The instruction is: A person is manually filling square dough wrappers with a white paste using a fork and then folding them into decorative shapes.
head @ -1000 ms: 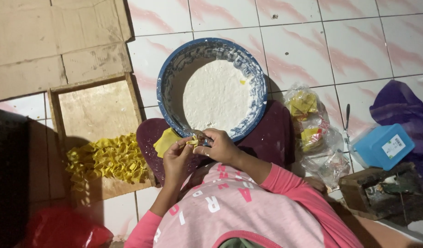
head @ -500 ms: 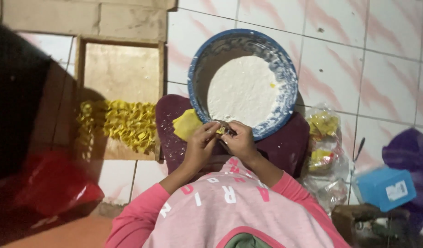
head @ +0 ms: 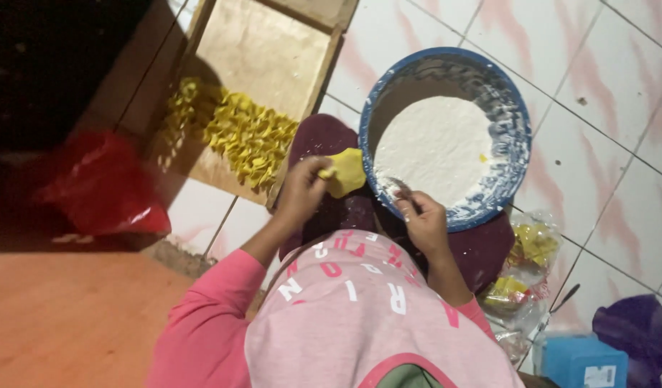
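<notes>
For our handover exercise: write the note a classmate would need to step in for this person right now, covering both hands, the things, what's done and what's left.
Left hand: pinching a yellow dough wrapper over the dark purple board.
Right hand: holding a small utensil at the near rim of the blue basin of white filling.
Done: a pile of folded yellow pieces lies on the wooden tray.
Left: the wrapper looks unfilled and unfolded; more wrappers sit in the plastic bag.

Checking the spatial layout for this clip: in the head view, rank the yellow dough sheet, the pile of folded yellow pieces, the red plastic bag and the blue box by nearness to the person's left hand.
From the left hand:
1. Yellow dough sheet, touching it, just to its right.
2. Pile of folded yellow pieces, up-left in the wooden tray.
3. Red plastic bag, far left.
4. Blue box, bottom right corner.
</notes>
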